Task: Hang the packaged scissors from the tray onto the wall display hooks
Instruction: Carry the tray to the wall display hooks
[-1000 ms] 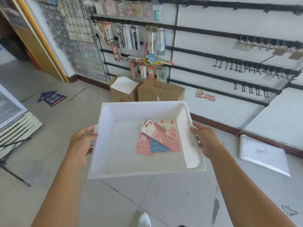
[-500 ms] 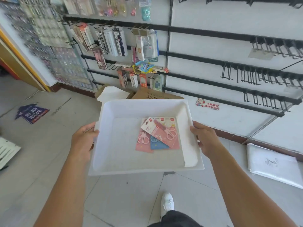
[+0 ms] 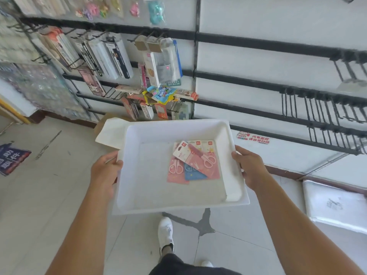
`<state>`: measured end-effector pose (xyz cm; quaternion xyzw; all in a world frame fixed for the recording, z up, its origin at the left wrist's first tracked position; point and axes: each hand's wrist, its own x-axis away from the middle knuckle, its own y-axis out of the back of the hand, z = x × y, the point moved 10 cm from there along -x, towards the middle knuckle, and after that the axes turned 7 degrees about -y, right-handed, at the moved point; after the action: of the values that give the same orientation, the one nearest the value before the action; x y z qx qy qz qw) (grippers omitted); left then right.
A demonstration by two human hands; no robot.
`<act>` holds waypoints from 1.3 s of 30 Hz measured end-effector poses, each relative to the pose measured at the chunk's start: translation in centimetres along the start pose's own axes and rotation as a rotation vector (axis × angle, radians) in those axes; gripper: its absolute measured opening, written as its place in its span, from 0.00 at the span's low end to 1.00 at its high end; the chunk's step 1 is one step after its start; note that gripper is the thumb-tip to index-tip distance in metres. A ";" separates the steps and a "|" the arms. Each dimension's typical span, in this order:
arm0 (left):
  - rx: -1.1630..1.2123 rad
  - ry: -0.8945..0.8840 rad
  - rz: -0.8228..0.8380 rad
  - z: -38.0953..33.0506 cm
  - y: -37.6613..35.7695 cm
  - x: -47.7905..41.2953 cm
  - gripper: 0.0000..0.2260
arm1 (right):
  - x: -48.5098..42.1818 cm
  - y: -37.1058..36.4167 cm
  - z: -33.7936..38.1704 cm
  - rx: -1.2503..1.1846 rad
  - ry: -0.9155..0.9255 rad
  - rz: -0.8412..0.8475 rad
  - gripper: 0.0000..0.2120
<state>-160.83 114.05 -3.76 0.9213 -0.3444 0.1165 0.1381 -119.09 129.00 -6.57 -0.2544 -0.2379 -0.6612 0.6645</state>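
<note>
Both hands carry the tray point(image 3: 178, 207): the left hand point(image 3: 105, 171) clasps its left rim, the right hand point(image 3: 250, 167) its right rim, fingers curled under and thumbs on top. Neither hand holds a pack yet. The scissors point(image 3: 193, 161) lie in a small overlapping pile in the tray's far right part, pink cards over a blue one, with the hang holes toward the wall.

Judging by this, the step in hand is the carry: bringing the tray up to the wall display. Nothing from the tray is hung yet. The wall ahead has black rails; the left section is filled with hanging stationery, while rows of empty hooks point(image 3: 317, 112) stand to the right, well apart from the tray.

Next, one hand has to be freed. The tray could rest on one hand or be set down on the floor or on the boxes point(image 3: 111, 132) just behind it. The top pack then needs to be picked off the pile and its hole lined up with a bare hook's tip.
</note>
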 end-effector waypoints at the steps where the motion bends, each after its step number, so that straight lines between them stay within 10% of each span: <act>1: -0.001 -0.005 0.020 -0.3 -1.2 -1.8 0.18 | -0.9 -0.3 0.5 -0.019 0.004 -0.015 0.13; 14: -0.113 -0.016 0.348 -3.3 -15.4 -19.9 0.17 | -10.0 -1.9 2.9 -0.078 -0.032 -0.255 0.17; 39: -0.382 0.093 0.407 6.5 -21.2 -26.9 0.17 | -21.7 -2.6 -3.0 -0.047 -0.212 -0.399 0.17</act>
<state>-165.68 143.43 -21.85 0.7841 -0.5313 0.1167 0.2988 -122.05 143.54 -22.93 -0.2859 -0.3364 -0.7545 0.4857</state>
